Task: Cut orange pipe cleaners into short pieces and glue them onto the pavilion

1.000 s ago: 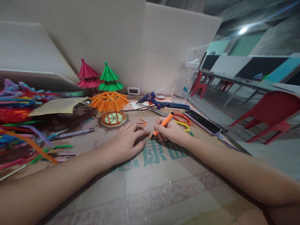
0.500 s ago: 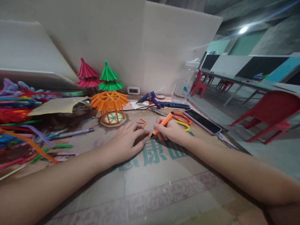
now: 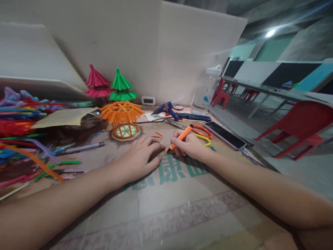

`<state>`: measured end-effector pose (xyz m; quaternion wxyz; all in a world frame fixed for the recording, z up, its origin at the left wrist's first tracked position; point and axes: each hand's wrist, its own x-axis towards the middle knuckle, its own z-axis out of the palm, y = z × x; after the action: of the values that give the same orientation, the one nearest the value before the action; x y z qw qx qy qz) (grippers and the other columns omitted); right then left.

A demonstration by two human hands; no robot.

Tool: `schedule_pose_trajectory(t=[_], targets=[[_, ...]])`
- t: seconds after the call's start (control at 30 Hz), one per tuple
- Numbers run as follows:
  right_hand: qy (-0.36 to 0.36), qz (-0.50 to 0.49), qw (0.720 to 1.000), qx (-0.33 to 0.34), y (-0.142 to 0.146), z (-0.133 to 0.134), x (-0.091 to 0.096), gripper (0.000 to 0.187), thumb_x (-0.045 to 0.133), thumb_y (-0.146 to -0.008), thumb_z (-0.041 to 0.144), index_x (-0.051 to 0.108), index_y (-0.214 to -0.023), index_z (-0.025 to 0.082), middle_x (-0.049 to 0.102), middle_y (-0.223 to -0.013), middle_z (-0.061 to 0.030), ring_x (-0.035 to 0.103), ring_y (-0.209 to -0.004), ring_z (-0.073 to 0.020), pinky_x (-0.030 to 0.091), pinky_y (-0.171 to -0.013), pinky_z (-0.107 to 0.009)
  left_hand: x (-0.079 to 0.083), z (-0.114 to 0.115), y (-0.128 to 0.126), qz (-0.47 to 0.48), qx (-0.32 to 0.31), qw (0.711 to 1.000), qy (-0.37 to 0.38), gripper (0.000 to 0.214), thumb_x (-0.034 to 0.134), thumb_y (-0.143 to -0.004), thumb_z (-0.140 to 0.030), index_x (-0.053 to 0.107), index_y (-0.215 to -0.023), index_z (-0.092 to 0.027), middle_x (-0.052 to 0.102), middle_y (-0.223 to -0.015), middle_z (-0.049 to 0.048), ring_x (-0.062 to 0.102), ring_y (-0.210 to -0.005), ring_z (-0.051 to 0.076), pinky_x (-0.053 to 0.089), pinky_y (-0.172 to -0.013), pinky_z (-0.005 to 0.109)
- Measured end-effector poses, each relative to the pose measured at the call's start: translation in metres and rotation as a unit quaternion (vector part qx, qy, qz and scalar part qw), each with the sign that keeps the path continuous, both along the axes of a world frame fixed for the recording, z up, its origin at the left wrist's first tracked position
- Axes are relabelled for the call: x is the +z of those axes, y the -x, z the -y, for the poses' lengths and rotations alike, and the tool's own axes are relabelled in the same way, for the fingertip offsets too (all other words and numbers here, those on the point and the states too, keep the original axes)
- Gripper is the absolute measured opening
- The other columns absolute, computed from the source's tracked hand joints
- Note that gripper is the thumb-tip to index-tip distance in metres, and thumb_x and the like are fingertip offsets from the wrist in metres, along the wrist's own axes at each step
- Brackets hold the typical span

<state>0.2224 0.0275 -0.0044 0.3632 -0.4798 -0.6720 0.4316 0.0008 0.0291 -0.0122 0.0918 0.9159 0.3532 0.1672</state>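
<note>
My right hand point(image 3: 188, 144) is closed around an orange marker point(image 3: 182, 136), its dark tip pointing down and left. By that tip lies a short orange stick point(image 3: 165, 150), bent like the pipe-cleaner pieces around it. My left hand point(image 3: 144, 154) rests on the cardboard with thumb and index finger apart, its index fingertip at or very near the stick; contact is hard to make out. Just beyond are several more short orange pieces point(image 3: 159, 134). Behind my left hand stands an orange pavilion-like model point(image 3: 122, 116) with a slatted roof on a pale base.
Scissors with red and yellow handles point(image 3: 204, 133) and a phone point(image 3: 225, 134) lie right of my right hand. A blue glue gun point(image 3: 168, 110), pliers point(image 3: 194, 117) and a bottle point(image 3: 204, 92) sit behind. Pipe cleaners point(image 3: 20, 118) heap at left; pink point(image 3: 96, 81) and green point(image 3: 121, 85) trees stand behind.
Almost nothing differs. Both hands and the marker hold nearly the same position, with at most a tiny shift of the marker tip at the orange stick.
</note>
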Motion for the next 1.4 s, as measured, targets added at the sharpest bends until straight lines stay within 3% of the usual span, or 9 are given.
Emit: schedule_pose_trajectory(t=[0.2, 0.5, 1.4], targets=[[-0.006, 0.004, 1.0, -0.002, 0.0006, 0.0, 0.0004, 0.022, 0.057, -0.092, 0.03, 0.047, -0.074, 0.022, 0.057, -0.045, 0.0068, 0.042, -0.036, -0.0067, 0.031, -0.038, -0.017, 0.0004, 0.0002, 0.0, -0.006, -0.001, 1.0, 0.004, 0.044, 0.049, -0.095, -0.034, 0.062, -0.137, -0.029, 0.058, -0.137, 0.0088, 0.048, -0.129, 0.033, 0.039, -0.106, 0.055], [-0.007, -0.016, 1.0, -0.012, 0.0004, -0.001, -0.003, 0.023, 0.056, -0.093, 0.036, 0.046, -0.078, 0.022, 0.058, -0.049, 0.0072, 0.042, -0.036, -0.0072, 0.029, -0.039, -0.019, 0.0016, 0.0004, 0.0, 0.003, -0.011, 1.0, -0.015, 0.038, 0.048, -0.097, -0.035, 0.069, -0.127, -0.026, 0.06, -0.133, 0.0098, 0.05, -0.126, 0.032, 0.041, -0.106, 0.052], [-0.008, -0.005, 1.0, 0.005, 0.0008, 0.0017, 0.0, 0.023, 0.057, -0.092, 0.035, 0.047, -0.077, 0.022, 0.059, -0.049, 0.0061, 0.042, -0.038, -0.007, 0.03, -0.04, -0.019, 0.0024, 0.0013, -0.0005, -0.002, -0.003, 1.0, -0.007, 0.037, 0.048, -0.097, -0.037, 0.067, -0.126, -0.023, 0.06, -0.13, 0.0118, 0.052, -0.125, 0.032, 0.043, -0.103, 0.052]])
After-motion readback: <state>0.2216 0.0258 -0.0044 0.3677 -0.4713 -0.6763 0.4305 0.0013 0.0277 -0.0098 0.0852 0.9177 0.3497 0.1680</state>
